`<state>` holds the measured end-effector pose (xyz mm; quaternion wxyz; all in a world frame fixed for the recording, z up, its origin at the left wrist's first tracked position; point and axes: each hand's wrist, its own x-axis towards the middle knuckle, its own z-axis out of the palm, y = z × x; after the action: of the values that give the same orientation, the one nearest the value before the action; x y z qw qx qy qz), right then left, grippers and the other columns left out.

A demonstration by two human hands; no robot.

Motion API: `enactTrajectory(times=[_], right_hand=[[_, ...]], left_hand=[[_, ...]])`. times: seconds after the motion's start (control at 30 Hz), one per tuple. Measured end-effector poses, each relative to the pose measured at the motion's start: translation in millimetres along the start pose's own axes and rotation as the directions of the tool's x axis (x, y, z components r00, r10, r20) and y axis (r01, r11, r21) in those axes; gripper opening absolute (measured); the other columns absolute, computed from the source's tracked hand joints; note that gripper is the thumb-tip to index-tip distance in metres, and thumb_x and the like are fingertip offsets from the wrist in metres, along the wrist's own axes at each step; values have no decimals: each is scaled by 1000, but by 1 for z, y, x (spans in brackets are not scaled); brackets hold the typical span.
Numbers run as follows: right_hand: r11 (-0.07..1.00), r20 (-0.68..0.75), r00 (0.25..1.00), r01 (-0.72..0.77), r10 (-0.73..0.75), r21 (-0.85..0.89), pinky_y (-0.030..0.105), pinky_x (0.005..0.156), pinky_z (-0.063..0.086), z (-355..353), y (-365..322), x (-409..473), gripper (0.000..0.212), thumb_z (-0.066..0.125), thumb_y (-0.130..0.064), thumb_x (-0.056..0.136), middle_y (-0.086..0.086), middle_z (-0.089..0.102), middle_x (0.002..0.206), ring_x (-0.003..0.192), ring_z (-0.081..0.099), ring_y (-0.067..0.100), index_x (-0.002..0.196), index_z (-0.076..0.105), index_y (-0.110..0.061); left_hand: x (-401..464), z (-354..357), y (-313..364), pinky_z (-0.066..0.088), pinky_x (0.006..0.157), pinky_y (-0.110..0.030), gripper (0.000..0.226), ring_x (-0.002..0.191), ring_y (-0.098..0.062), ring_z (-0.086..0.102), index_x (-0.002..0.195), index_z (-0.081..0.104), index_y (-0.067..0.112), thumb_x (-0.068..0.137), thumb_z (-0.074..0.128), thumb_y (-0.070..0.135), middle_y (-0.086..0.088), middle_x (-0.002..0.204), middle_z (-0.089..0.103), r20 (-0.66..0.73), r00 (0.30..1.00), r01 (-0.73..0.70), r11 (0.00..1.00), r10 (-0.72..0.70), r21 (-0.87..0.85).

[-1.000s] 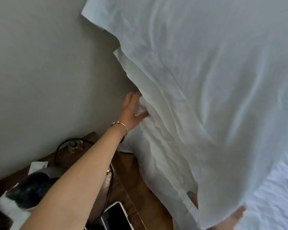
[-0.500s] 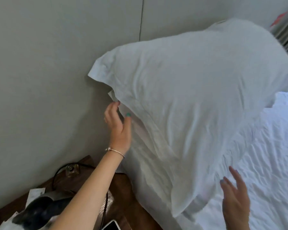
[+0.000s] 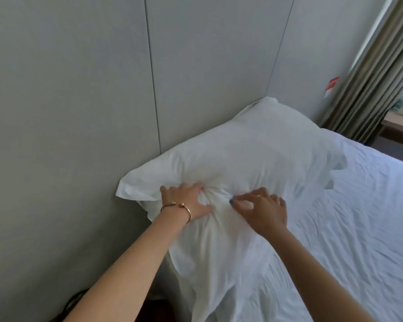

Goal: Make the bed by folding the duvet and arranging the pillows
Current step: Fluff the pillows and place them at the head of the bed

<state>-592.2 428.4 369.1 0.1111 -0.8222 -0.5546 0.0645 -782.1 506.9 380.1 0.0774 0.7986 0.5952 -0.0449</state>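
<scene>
Arranging the pillows: white pillow [image 3: 254,154] lying at the head of the bed, against the wall panel [image 3: 79,89]. Left hand [image 3: 184,201] and right hand [image 3: 263,210] bunching and gripping its cover. Next, probably: letting go, then smoothing it flat and square.

A bedroom, perhaps in a hotel; a bed [image 3: 358,228] with a rumpled white sheet fills the right side; a white pillow [image 3: 254,154] lies at its head against a grey panelled wall [image 3: 79,89]; beyond the bed's far corner hang striped curtains [image 3: 368,89], a red notice [image 3: 331,86] beside them.
</scene>
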Motion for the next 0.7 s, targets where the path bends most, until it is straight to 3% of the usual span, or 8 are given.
enactTrajectory(times=[0.07, 0.13, 0.2, 0.23, 0.3, 0.5, 0.7], right_hand=[[991, -146, 989, -9, 28, 132, 36, 87, 37, -33, 4, 40, 41, 49, -68, 84, -3, 49, 132, 121, 42, 26, 108, 66, -39], [991, -91, 994, -53, 65, 121, 48, 98, 35, -61, 11, 94, 62, 48, -77, 78, 1, 30, 148, 136, 26, 32, 130, 48, -44], [998, 73, 996, -62, 59, 34, 66, 107, 13, -75, 20, 148, 80, 35, -90, 70, -5, 3, 161, 147, -1, 36, 142, 18, -60], [999, 123, 992, -35, 35, -2, 71, 107, 6, -75, 27, 170, 82, 28, -94, 67, -9, -6, 161, 147, -10, 34, 141, 8, -64], [999, 144, 989, 26, -19, -42, 76, 103, 0, -63, 44, 201, 82, 21, -96, 65, -13, -16, 160, 146, -20, 32, 139, -2, -67], [992, 166, 986, 47, -27, -118, 76, 100, -9, 7, 69, 223, 79, 11, -91, 71, -9, -29, 157, 141, -33, 34, 141, -12, -62], [992, 225, 974, 47, -19, -119, 76, 100, -8, 13, 77, 237, 77, 12, -90, 72, -10, -27, 157, 141, -31, 34, 142, -8, -62]], left_hand=[[18, -51, 27, 36, 84, -36, 54, 114, -28, 54, 120, 58, 24, 87, 38, 62, -5, 122, 60, -181, 981, 55, 997, -64, -57], [46, -82, 58, 36, 88, -40, 61, 123, -30, 42, 126, 53, 20, 88, 35, 64, -8, 128, 54, -325, 937, 84, 985, -130, -151], [77, -81, 88, 21, 103, -61, 79, 139, -36, 19, 144, 29, 37, 78, 28, 81, -9, 151, 29, -242, 959, 100, 974, -150, -205], [92, -71, 99, 7, 103, -71, 85, 144, -40, 4, 146, 13, 48, 72, 21, 89, -5, 159, 10, -134, 979, 128, 973, -155, -195], [118, -39, 109, -7, 97, -77, 89, 144, -42, -14, 144, -6, 56, 64, 7, 95, 2, 161, -12, -20, 982, 182, 973, -186, -140], [167, 21, 117, -8, 99, -76, 87, 143, -41, -17, 144, -7, 57, 65, 1, 93, 4, 160, -15, -45, 967, 251, 968, -251, -12], [174, 21, 124, -12, 98, -75, 89, 143, -40, -20, 143, -9, 56, 63, -1, 94, 4, 160, -16, -12, 972, 235, 972, -235, -9]])
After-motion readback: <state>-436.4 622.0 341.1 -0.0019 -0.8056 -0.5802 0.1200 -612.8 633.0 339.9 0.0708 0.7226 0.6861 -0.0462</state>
